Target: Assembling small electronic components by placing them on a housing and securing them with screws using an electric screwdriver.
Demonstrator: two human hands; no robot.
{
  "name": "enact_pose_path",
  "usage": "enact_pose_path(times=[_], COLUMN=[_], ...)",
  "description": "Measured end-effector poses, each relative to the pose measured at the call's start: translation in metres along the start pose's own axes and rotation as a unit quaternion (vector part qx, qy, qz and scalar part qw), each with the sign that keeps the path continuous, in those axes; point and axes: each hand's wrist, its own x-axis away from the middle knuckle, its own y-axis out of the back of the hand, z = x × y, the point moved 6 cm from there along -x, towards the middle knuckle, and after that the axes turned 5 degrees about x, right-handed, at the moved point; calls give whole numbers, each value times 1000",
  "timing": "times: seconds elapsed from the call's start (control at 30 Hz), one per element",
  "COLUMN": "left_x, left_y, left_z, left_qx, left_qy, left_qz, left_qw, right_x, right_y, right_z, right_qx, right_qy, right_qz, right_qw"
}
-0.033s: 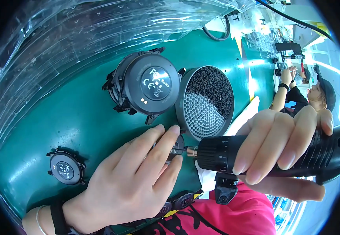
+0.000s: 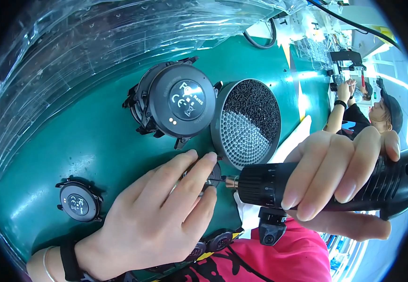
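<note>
My left hand (image 2: 147, 211) presses a round black watch case (image 2: 213, 173) down on the green table, its fingers curled over and mostly hiding it. In my right hand (image 2: 326, 174) is a black electric screwdriver (image 2: 265, 185), held level with its bit pointing left. The bit's tip reaches the watch case between my left fingers; whether it sits in a screw I cannot tell. Just beyond stands a round grey dish (image 2: 216, 136) with a dimpled floor, and small black screws (image 2: 253, 101) heaped over its far half. A stack of watch cases (image 2: 166, 110) rises left of the dish.
One watch case (image 2: 79, 202) lies alone at the left. Several more (image 2: 220, 240) line the near edge by my pink clothing. Clear plastic sheeting (image 2: 96, 61) covers the far left side. A cable (image 2: 262, 44) lies at the back, and a co-worker (image 2: 356, 113) sits at the right.
The screwdriver in my right hand has shifted very slightly to the right. My left fingers have moved a touch, still over the watch case.
</note>
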Motion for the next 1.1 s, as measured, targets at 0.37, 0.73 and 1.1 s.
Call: enact_pose_path(times=[0.37,0.73,1.1], left_x=[-4,-3,-7], left_y=[9,16,11], left_z=[8,6,11], left_qx=[78,27,48], left_qy=[53,44,75], left_qz=[-19,21,-1], left_qw=[995,998,996], right_x=[8,7,6], right_y=[-3,-3,4], right_z=[-1,3,6], right_qx=[-6,-57,-22], right_qy=[-9,2,-44], right_qz=[-105,-130,-62], right_qw=[994,990,997])
